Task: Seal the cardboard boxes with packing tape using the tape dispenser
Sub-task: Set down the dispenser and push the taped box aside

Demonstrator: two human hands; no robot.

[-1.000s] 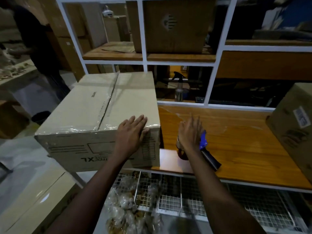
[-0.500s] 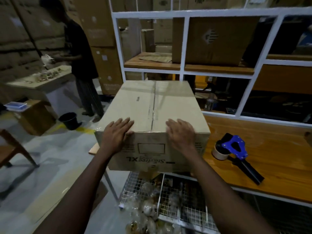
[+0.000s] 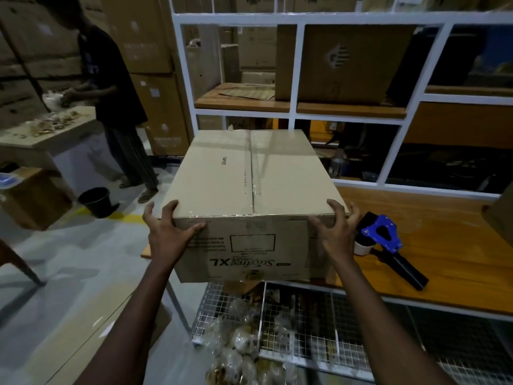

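Cardboard box [image 3: 249,173]: brown, top seam under glossy tape, inverted print facing; at wooden table's [image 3: 444,232] left end. Left hand [image 3: 166,232], right hand [image 3: 337,232]: fingers curled round its near corners. Tape dispenser [image 3: 384,237]: blue-black, on table.

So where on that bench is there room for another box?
Bare wood lies right of the tape dispenser, up to the carton at the right edge, and behind the dispenser up to the white shelf frame. The left end of the bench is crowded: the cardboard box fills it.

Carton [image 3: 501,218] cut off by right edge. Roll of tape dispenser [image 3: 384,238] partly behind right hand [image 3: 337,236]. Small print on box [image 3: 249,176] illegible.
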